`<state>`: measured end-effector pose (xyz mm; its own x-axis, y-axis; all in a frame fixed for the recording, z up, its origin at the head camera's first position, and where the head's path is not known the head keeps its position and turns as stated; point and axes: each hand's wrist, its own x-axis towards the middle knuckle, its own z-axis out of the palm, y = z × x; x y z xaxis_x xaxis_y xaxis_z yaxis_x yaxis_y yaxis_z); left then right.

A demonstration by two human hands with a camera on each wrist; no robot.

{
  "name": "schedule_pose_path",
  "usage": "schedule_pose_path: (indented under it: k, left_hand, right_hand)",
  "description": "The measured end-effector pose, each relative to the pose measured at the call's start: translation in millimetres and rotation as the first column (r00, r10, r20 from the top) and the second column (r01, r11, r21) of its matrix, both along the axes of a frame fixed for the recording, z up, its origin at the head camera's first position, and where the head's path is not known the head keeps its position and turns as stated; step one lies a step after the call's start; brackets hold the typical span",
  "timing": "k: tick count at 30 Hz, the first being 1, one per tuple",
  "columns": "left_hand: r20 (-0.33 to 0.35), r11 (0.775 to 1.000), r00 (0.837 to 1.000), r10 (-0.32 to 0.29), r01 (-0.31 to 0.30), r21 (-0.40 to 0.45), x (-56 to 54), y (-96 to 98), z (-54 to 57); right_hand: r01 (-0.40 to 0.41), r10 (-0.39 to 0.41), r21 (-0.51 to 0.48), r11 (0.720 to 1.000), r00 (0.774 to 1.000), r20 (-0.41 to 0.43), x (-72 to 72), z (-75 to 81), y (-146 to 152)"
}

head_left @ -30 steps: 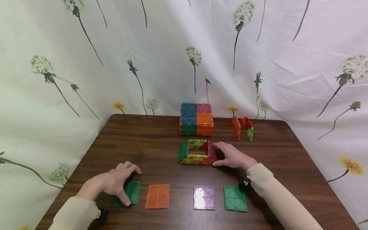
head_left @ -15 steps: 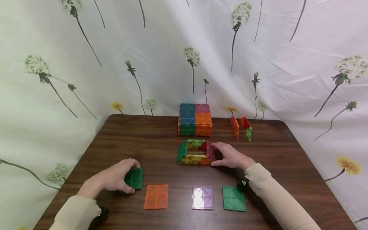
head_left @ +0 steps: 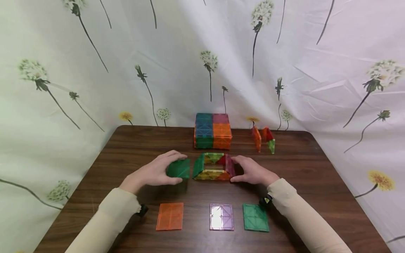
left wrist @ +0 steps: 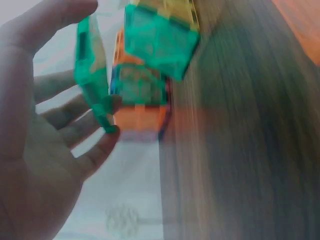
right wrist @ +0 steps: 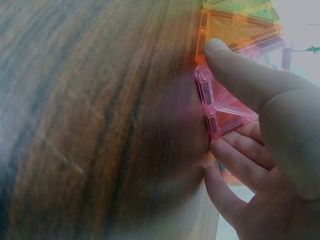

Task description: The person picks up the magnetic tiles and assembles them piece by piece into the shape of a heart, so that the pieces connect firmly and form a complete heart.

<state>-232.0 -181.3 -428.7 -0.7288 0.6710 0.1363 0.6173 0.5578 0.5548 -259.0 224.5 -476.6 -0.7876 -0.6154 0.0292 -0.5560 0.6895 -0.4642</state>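
My left hand (head_left: 155, 171) holds a green square magnetic tile (head_left: 179, 169) upright by its edges, between thumb and fingertips, raised above the table. Close to its right stands a low ring of see-through magnetic tiles (head_left: 212, 175), with a green left side, yellow and orange front and magenta right side. In the left wrist view the held green tile (left wrist: 92, 70) appears nearly edge-on beside that ring. My right hand (head_left: 254, 171) grips the ring's magenta end. Up close, its thumb lies at the orange corner and its fingers at the far edge of the pink tile (right wrist: 225, 100).
An orange tile (head_left: 169, 216), a purple tile (head_left: 221, 221) and a green tile (head_left: 256, 218) lie flat near the front. Behind the ring stands a multicoloured tile box (head_left: 213, 131). Orange tiles (head_left: 257, 139) and a red-and-green piece (head_left: 270, 140) stand upright at back right.
My left hand has picked the green tile up from the front left of the table and carried it forward and right to the ring's left side. The right hand stays on the ring.
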Motion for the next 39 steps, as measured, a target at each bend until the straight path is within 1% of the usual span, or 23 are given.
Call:
schedule_pose_path:
  k: [4, 9, 13, 18, 22, 27, 32, 36, 39]
  left_hand:
    - [-0.029, 0.999, 0.999, -0.02, 0.021, 0.025, -13.4, 30.9, 0.7]
    - [-0.044, 0.999, 0.998, -0.043, 0.043, 0.002, -26.8, 63.5, -0.3]
    - [-0.033, 0.997, 0.997, -0.075, 0.074, -0.018, -33.7, 86.5, -1.1]
    - [-0.023, 0.995, 0.997, -0.078, 0.076, -0.058, -39.5, 105.0, -5.1]
    - [-0.011, 0.994, 0.997, -0.081, 0.08, -0.072, -43.2, 112.1, -9.8]
    - [0.004, 0.995, 0.997, -0.074, 0.074, -0.063, -45.5, 114.5, -14.0]
    - [0.001, 0.995, 0.996, -0.092, 0.092, -0.045, -47.1, 117.5, -15.7]
    - [0.005, 0.995, 0.996, -0.093, 0.093, -0.027, -47.0, 115.6, -17.6]
    - [0.029, 0.997, 0.997, -0.073, 0.073, 0.002, -44.6, 105.6, -22.1]
  right_hand:
    - [0.004, -0.004, 0.001, 1.0, 1.0, -0.001, 0.1, 1.2, 0.1]
    - [0.014, -0.014, 0.006, 1.0, 1.0, 0.02, 0.4, 0.4, 0.4]
    - [0.024, -0.025, 0.016, 1.0, 0.999, 0.038, 0.5, -1.1, 1.6]
    - [0.025, -0.026, 0.008, 1.0, 0.999, 0.038, 0.4, -0.9, 1.1]
    - [0.014, -0.014, 0.001, 1.0, 1.0, 0.027, 0.1, -0.6, 0.0]
    - [0.013, -0.013, 0.009, 1.0, 1.0, 0.025, -0.7, -0.7, 0.2]
    - [0.011, -0.011, 0.006, 1.0, 1.0, 0.025, -0.7, 0.3, 0.6]
    - [0.006, -0.006, 0.006, 1.0, 1.0, 0.021, -0.1, 1.0, 0.0]
    - [0.004, -0.004, 0.004, 1.0, 1.0, 0.028, 0.8, 1.0, -0.7]
